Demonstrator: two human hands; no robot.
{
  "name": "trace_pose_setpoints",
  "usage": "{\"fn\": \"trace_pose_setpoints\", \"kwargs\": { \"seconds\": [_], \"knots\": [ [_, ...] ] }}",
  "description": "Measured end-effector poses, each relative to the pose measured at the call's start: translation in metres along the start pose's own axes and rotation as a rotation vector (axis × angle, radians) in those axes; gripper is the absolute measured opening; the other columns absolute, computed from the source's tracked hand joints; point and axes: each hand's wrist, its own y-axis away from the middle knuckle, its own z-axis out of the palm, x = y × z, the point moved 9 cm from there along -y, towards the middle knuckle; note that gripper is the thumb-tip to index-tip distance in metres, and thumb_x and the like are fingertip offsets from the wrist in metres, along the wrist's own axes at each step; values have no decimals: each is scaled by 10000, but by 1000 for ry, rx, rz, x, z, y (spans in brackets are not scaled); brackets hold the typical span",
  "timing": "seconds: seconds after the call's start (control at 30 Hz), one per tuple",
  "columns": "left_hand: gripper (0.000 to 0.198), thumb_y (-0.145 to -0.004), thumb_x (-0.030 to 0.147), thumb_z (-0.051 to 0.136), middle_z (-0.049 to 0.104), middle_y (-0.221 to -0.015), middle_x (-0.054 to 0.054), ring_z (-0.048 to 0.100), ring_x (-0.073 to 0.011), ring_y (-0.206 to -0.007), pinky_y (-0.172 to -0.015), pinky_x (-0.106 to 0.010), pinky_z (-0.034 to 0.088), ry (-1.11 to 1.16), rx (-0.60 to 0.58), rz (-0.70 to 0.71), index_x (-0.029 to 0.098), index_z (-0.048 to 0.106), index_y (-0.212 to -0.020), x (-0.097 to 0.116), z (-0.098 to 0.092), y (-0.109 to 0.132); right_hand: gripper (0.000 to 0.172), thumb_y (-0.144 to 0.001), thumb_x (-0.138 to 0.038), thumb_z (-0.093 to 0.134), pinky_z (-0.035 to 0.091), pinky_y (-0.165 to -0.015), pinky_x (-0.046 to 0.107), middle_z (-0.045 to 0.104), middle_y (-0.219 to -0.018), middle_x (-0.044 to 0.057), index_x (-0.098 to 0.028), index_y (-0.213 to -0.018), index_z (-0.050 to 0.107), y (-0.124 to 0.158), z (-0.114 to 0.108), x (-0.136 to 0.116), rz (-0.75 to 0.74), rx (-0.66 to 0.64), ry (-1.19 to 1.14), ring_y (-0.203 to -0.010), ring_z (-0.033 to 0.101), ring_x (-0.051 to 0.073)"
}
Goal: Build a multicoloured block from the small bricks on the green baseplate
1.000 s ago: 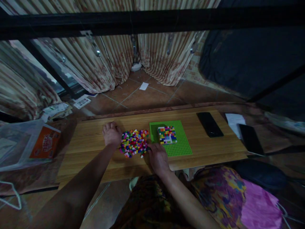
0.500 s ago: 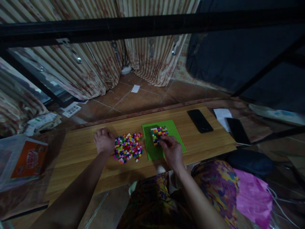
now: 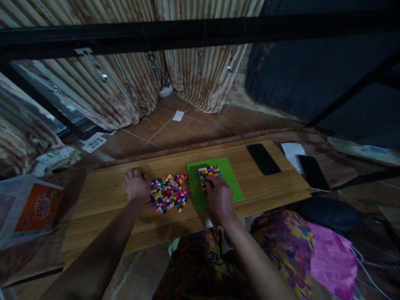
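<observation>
A heap of small coloured bricks (image 3: 168, 193) lies on the wooden table (image 3: 103, 196). Just left of the heap rests my left hand (image 3: 136, 184), knuckles up, fingers curled loosely onto the tabletop. Right of the heap lies a green baseplate (image 3: 233, 185) with a block of many-coloured bricks (image 3: 208, 171) built on it. My right hand (image 3: 218, 195) lies over the near part of that block, fingers bent down and pressed onto it. What its fingertips hold is hidden.
Two black phones (image 3: 263, 158) (image 3: 312, 172) and a white paper (image 3: 292, 151) lie at the table's right end. A clear bag with an orange box (image 3: 36, 208) sits at the left. Striped curtains (image 3: 125, 87) hang behind; a black bar (image 3: 200, 33) crosses above.
My right hand left the near edge of the brick heap, went right onto the baseplate, and now presses on the built block. The left hand has stayed put.
</observation>
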Motion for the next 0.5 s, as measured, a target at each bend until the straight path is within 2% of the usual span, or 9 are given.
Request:
{"fn": "trace_pose_setpoints", "kwargs": {
  "seconds": [0.23,0.5],
  "knots": [
    [381,-895,268,395,593,-1228,-171,502,-351,-1138,-951,-476,415,1,16,10,127,607,-1179,-2,3,-1,190,-889,-183,556,480,-791,348,748,-951,87,-187,-936,740,0,2,-1,-27,8,44,-878,656,245],
    [383,-892,271,398,582,-1232,-171,492,-350,-1149,-964,-480,402,16,5,-8,131,609,-1180,-4,4,-1,228,-894,-171,534,488,-807,354,747,-1011,108,-166,-1003,734,3,2,0,-72,24,15,-906,657,248]
  ]
}}
